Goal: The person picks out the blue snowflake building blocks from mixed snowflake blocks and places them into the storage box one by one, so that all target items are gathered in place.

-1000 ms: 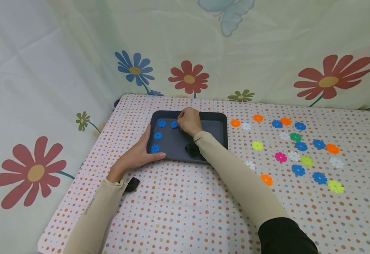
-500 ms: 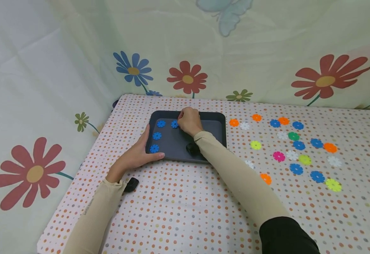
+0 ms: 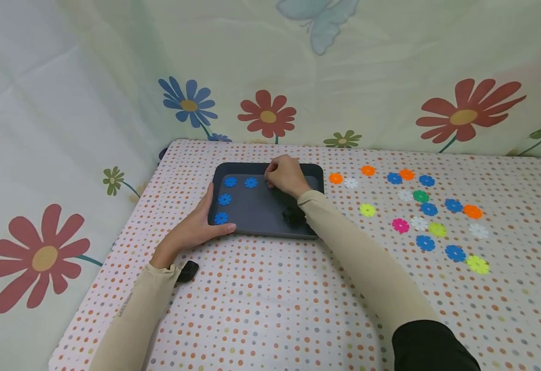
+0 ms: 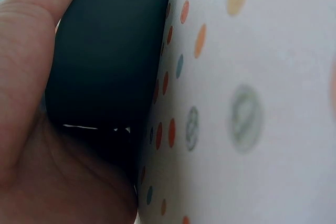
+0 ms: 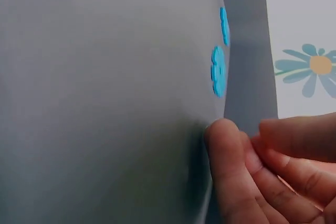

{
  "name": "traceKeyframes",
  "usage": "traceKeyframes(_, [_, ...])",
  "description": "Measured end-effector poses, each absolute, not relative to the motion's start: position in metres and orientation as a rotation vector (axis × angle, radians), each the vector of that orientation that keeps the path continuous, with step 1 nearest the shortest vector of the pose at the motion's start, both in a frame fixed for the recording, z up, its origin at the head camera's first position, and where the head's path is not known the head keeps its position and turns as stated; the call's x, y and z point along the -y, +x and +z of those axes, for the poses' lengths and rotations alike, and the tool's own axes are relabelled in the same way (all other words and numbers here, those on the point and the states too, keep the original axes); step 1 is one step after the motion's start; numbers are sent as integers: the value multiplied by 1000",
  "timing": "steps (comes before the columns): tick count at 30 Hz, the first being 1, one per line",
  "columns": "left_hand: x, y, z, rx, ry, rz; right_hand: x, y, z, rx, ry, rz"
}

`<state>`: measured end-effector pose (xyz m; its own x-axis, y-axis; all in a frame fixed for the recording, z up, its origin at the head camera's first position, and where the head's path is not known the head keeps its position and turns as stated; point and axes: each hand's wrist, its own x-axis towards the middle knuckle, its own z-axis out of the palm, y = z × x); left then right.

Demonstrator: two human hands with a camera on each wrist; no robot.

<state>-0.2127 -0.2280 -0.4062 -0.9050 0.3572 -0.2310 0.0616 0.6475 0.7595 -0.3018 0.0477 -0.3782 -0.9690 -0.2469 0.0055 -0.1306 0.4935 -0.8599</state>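
In the head view a dark grey baking tray (image 3: 261, 211) lies on the table. My left hand (image 3: 193, 226) holds its near left corner, with the thumb along the front rim and the fingers along the left side. That corner's dark wall (image 4: 110, 51) fills the space beside the hand in the left wrist view. Several blue flower-shaped discs lie in the tray along the left and back, including one at the back (image 3: 251, 183). My right hand (image 3: 286, 175) hovers over the back of the tray, right of that disc. Its thumb and index finger are apart with nothing between them.
On the table right of the tray are scattered more flower discs: orange (image 3: 368, 170), white (image 3: 419, 223), green (image 3: 421, 196), pink (image 3: 400, 225), yellow (image 3: 367, 209) and blue (image 3: 425, 243). A flower-printed curtain (image 3: 368, 77) hangs behind the polka-dot tablecloth (image 3: 252, 309).
My right hand has let go of the blue disc at the tray's back and moved a little right, leaving it flat there. The left hand stays on the tray corner. The view shifts slightly.
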Motion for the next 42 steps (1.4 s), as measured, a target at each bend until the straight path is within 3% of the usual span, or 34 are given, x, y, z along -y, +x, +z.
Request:
traceKeyframes(18, [227, -211, -404, -2501, 347, 1135, -84, -281, -352, -2158, -307, -1778])
traceKeyframes(42, [227, -212, -404, -2501, 372, 1130, -160, -267, -338, -2257, -288, -1836])
